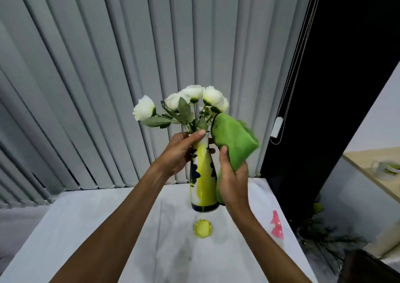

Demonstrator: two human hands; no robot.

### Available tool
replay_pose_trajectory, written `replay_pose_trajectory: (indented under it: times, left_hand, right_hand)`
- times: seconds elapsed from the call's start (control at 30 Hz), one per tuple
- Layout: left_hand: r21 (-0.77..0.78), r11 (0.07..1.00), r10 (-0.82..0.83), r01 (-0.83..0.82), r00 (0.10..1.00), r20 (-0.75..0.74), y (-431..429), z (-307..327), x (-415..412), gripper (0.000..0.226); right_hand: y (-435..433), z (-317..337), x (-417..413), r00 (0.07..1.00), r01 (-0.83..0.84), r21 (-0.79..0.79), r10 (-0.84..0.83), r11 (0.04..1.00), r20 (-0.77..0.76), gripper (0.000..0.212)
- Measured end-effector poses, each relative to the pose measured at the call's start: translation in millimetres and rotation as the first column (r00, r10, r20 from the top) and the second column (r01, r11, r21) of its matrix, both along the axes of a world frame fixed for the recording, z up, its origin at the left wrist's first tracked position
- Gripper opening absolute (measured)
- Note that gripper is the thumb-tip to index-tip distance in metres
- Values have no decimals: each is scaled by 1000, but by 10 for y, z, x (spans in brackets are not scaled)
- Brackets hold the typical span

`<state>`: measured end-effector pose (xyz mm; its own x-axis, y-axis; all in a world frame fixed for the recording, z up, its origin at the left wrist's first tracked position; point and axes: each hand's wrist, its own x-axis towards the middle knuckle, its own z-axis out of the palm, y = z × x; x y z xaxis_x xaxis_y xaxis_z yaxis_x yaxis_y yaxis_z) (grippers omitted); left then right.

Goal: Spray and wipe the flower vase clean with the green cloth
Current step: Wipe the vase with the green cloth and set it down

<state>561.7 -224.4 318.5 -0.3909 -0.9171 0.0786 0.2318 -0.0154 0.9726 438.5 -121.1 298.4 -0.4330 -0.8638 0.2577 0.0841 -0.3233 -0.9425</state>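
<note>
The flower vase (pixel 203 174), a tall white bottle shape with dark blue markings and a yellow-green streak running down its front, is at the far middle of the white-covered table (pixel 91 228), its base at or just above the cloth. The left hand (pixel 179 153) grips its neck, fingers wrapped round and thumb laid across near the rim, below the white roses (pixel 190 101). The right hand (pixel 232 181) clamps the green cloth (pixel 234 141) between thumb and fingers, pressing it to the vase's right side. A yellow-green blob (pixel 202 228) lies nearer on the table; a pink spray bottle (pixel 276 225) stands at right. No writing is legible anywhere.
</note>
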Motion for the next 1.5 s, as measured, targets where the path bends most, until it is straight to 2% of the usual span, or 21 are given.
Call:
replay_pose_trajectory:
  times: [0.1, 0.13, 0.2, 0.23, 0.3, 0.37, 0.47, 0.53, 0.7, 0.8, 0.9, 0.97, 1.07, 1.1, 1.17, 1.2, 1.27, 1.33, 1.37, 1.43, 1.5]
  left_hand:
    - [2, 1000, 18, -18, 999, 32, 23, 68, -86, 24]
    - [0, 1000, 25, -25, 999, 34, 29, 85, -102, 26]
    - [3, 999, 32, -32, 999, 42, 28, 123, -123, 27]
    - [3, 999, 37, -37, 998, 51, 26, 152, -119, 30]
    - [-19, 999, 34, -33, 998, 48, 35, 205, -118, 53]
    - [-16, 1000, 7, -7, 999, 50, 36, 231, -129, 67]
    - [1, 1000, -8, 8, 999, 51, 20, 196, -145, 50]
    - [24, 1000, -15, 14, 998, 58, 7, 165, -160, 46]
    - [46, 999, -4, 2, 999, 38, -1, 143, -191, 29]
    - [66, 997, -34, 34, 999, 1, 2, 153, -207, 38]
    - [82, 996, -43, 45, 999, -24, 2, 167, -202, 44]
    - [69, 997, -31, 32, 999, -17, -7, 189, -173, 42]
    - [62, 998, -31, 32, 999, -20, -34, 206, -128, 39]
    - [64, 997, -36, 37, 999, -28, -39, 209, -109, 39]
    - [73, 997, -31, 33, 999, -33, -40, 203, -82, 39]
    - [73, 997, -30, 32, 999, -35, -41, 194, -72, 39]
    - [70, 997, -17, 19, 999, -32, -33, 183, -66, 39]
    - [69, 998, 2, 0, 1000, -24, -16, 190, -80, 41]
    - [65, 998, 10, -9, 1000, -25, -8, 207, -93, 41]
    - [58, 998, 11, -11, 1000, -10, 19, 229, -127, 39]
    - [48, 999, 13, -14, 1000, 16, 18, 258, -174, 25]
  right_hand:
    - [-56, 31, 195, 981, 35, -50, -43, 998, -190, 32]
    - [-59, 35, 232, 958, 60, -89, -82, 994, -275, 40]
    - [-74, -23, 237, 932, 50, -104, -84, 993, -353, 60]
    - [-91, -73, 221, 924, 46, -102, -81, 994, -374, 62]
    - [-80, -174, 161, 919, 41, -78, -68, 996, -388, 57]
    - [-31, -260, 93, 950, -8, -46, -7, 999, -313, 50]
    - [46, -311, 5, 980, -117, -26, 111, 993, -165, 30]
    - [89, -372, -34, 986, -144, -11, 142, 990, -90, 21]
    - [239, -615, -48, 993, -119, 37, 119, 992, 4, 23]
    - [401, -707, -18, 994, -104, 95, 101, 990, 37, 33]
    - [572, -802, 16, 992, -110, 102, 102, 989, 79, 13]
    - [716, -872, 47, 990, -111, 152, 96, 982, 100, 20]
    - [816, -1070, 17, 976, -151, 190, 117, 970, 182, 10]
    - [845, -1078, 2, 961, -166, 208, 111, 964, 252, 13]
    - [844, -1057, -79, 882, -223, 214, 103, 951, 461, 43]
    - [824, -998, -124, 820, -264, 180, 123, 947, 559, 46]
    - [729, -801, -194, 750, -277, 105, 146, 955, 646, 48]
    - [559, -598, -230, 809, -216, 84, 130, 973, 573, 59]
    - [480, -482, -222, 871, -161, 67, 110, 985, 479, 56]
    - [288, -302, -202, 967, -63, 32, 53, 998, 251, 28]
    - [100, -138, -121, 995, -34, 14, 33, 999, 92, 25]
